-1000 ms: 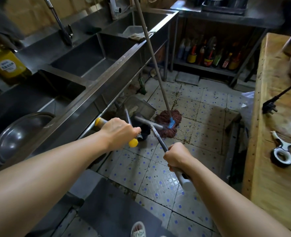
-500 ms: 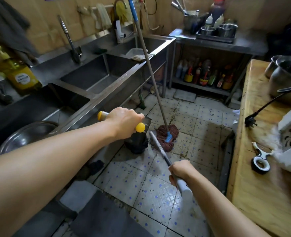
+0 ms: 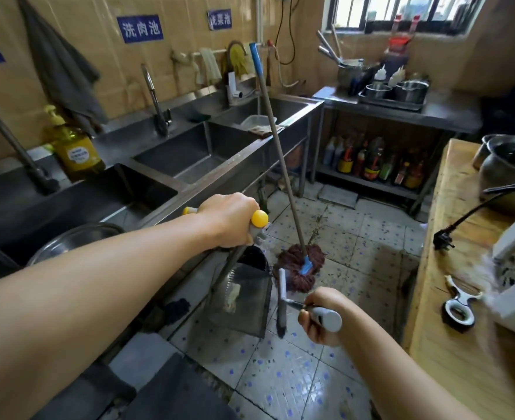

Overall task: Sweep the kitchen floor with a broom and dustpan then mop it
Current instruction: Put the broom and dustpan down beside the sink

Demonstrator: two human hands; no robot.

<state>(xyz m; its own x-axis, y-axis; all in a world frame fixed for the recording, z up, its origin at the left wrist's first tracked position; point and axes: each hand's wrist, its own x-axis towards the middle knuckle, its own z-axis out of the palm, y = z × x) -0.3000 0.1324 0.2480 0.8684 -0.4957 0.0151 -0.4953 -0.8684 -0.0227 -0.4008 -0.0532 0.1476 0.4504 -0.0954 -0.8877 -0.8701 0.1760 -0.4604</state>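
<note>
- My left hand [image 3: 230, 219] is wrapped round the yellow-capped handle of one long-handled dustpan [image 3: 240, 298], whose dark pan hangs just in front of the steel sink unit [image 3: 219, 174].
- One pale scrap of debris [image 3: 232, 295] lies inside the pan.
- My right hand [image 3: 322, 316] grips the grey-white handle end of one small broom [image 3: 282, 301], whose head stands on end just beside the pan's right edge.
- One mop [image 3: 300, 266] leans against the sink unit's front rim, its blue-topped pole tilted and its reddish-brown string head on the tiled floor [image 3: 280, 386], just beyond the pan.
- The sink unit has three basins in a row and two taps that I can see.
- One yellow pump bottle [image 3: 74, 147] stands on the sink unit's back ledge, between the two taps.
- One round steel bowl [image 3: 77, 241] shows in the nearest basin, partly hidden by my left arm.
- One black plug [image 3: 444, 237] lies on the wooden counter across the floor from the sink unit.
</note>
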